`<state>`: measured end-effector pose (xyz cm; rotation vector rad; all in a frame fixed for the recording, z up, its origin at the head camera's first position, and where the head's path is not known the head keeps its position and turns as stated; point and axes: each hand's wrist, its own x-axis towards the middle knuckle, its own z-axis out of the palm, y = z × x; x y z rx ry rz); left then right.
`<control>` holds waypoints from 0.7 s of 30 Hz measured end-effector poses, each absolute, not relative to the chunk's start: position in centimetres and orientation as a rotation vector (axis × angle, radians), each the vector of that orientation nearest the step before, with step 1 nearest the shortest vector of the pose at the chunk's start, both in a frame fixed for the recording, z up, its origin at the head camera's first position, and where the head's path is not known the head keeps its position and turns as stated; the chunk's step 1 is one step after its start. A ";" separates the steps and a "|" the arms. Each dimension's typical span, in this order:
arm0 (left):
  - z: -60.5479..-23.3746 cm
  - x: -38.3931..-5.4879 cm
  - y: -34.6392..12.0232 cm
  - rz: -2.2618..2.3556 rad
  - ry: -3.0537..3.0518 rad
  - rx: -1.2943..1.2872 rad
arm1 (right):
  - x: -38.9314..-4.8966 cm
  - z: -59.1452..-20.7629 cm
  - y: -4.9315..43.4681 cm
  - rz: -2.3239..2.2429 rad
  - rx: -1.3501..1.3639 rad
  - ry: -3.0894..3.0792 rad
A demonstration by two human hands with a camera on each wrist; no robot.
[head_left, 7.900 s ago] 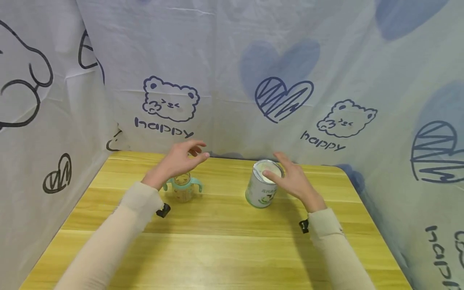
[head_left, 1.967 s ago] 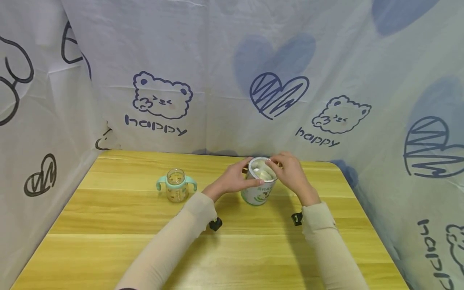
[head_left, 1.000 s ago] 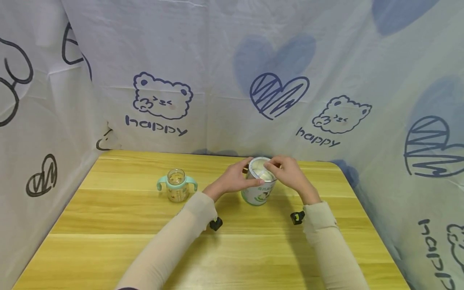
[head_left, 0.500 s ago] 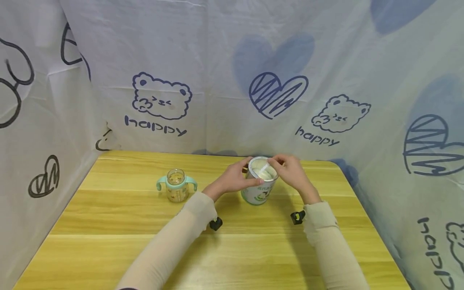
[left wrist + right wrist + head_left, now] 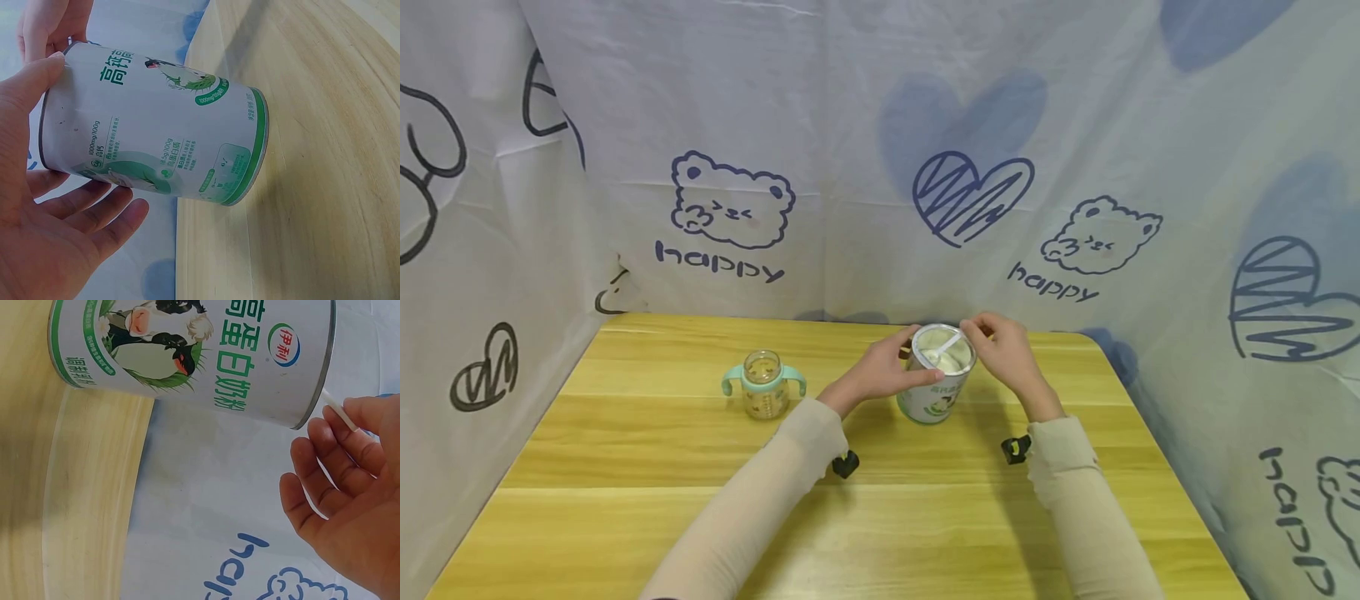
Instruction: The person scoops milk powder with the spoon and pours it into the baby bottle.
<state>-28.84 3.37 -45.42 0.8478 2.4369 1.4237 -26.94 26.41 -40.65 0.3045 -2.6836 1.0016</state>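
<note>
scoop (image 5: pixel 950 342) reaches into the can (image 5: pixel 927 404), and its end is pinched between thumb and finger of the right hand (image 5: pixel 1003 354). the left hand (image 5: pixel 880 368) grasps the can, which stands upright on the table (image 5: pixel 880 533), apart from the bottle (image 5: pixel 765 393).

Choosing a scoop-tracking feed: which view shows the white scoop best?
Head: most of the scoop shows, slanting across the open can. Right wrist: only some handle, pinched by the right hand; left wrist: none of it.
</note>
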 end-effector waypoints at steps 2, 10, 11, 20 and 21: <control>-45.4 -28.8 3.4 1.421 2.434 0.844 | -27.0 -40.7 26.4 0.995 0.313 -2.676; -45.5 -28.8 3.4 1.423 2.431 0.841 | -26.9 -40.7 26.4 0.945 0.358 -2.655; -45.4 -28.8 3.4 1.421 2.431 0.840 | -26.9 -40.7 26.4 0.943 0.356 -2.654; -45.2 -28.7 3.3 1.377 2.454 0.818 | -26.9 -40.5 26.4 0.961 0.324 -2.642; -45.2 -28.8 3.3 1.371 2.457 0.819 | -26.8 -40.5 26.4 0.971 0.316 -2.643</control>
